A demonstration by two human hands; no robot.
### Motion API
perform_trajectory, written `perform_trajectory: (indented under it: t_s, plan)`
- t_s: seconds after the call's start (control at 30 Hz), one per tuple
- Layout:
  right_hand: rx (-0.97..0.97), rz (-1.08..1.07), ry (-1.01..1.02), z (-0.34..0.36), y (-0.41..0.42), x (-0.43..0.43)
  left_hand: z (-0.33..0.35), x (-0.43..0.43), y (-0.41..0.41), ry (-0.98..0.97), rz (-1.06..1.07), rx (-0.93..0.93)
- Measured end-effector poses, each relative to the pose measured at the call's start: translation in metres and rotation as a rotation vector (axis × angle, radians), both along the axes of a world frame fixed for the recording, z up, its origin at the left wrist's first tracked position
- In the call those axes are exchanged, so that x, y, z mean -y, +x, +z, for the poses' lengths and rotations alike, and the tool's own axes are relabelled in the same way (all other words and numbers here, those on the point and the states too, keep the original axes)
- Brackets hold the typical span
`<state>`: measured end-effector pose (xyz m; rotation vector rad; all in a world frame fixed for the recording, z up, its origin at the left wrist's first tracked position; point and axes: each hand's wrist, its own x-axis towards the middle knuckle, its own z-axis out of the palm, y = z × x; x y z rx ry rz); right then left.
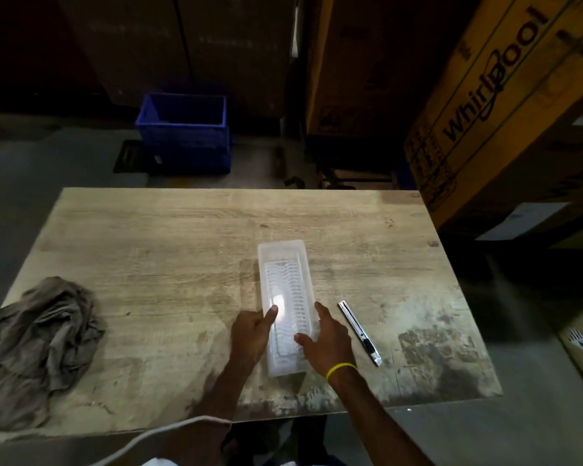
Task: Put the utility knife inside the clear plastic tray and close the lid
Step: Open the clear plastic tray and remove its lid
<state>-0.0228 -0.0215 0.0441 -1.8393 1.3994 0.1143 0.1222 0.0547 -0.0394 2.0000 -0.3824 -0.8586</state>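
Note:
A long clear plastic tray (285, 277) with its lid on lies lengthwise in the middle of the wooden table (169, 250). My left hand (251, 334) grips its near left edge, thumb on the lid. My right hand (327, 341), with a yellow band on the wrist, holds the near right edge, thumb on top. The utility knife (359, 331), silver with a black slider, lies on the table just right of my right hand, untouched.
A crumpled grey cloth (44, 334) sits at the table's left edge. Beyond the table stand a blue crate (186, 132) on the floor and large cardboard boxes (505, 105) at the right. A white cable (155, 438) runs near my left arm.

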Motion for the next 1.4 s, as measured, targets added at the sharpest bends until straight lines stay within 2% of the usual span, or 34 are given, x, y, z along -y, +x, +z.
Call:
perform_trajectory:
  t_s: [0.1,0.27,0.47,0.67,0.83,0.97,1.13,1.27,1.33,1.4]
  plan:
    - [-0.064,0.089,-0.058,0.001,0.004,-0.004,0.014,0.000,-0.004,-0.089,-0.014,0.137]
    - [-0.149,0.177,-0.102,0.004,0.028,-0.019,0.008,0.002,-0.006,-0.168,0.226,-0.136]
    - [-0.212,0.183,-0.107,-0.004,0.043,-0.027,0.018,0.004,-0.006,-0.165,0.268,-0.283]
    - [-0.127,0.165,-0.068,-0.003,0.037,-0.020,0.040,0.008,-0.007,-0.164,0.320,-0.421]
    - [0.031,0.124,0.007,-0.001,0.023,-0.006,0.045,0.010,-0.003,-0.170,0.329,-0.476]
    - [0.238,0.051,0.065,-0.004,0.010,0.005,0.049,0.009,-0.005,-0.168,0.294,-0.458]
    - [0.555,-0.053,0.267,-0.008,-0.009,0.016,0.048,0.007,-0.006,-0.186,0.305,-0.463]
    - [0.682,-0.200,0.386,-0.003,-0.032,0.028,0.044,0.004,-0.003,-0.193,0.298,-0.477]
    - [0.764,-0.286,0.426,0.000,-0.040,0.035,0.040,0.002,0.000,-0.196,0.336,-0.407]
    - [0.893,-0.354,0.538,0.005,-0.047,0.043,0.042,0.001,0.003,-0.196,0.370,-0.247]
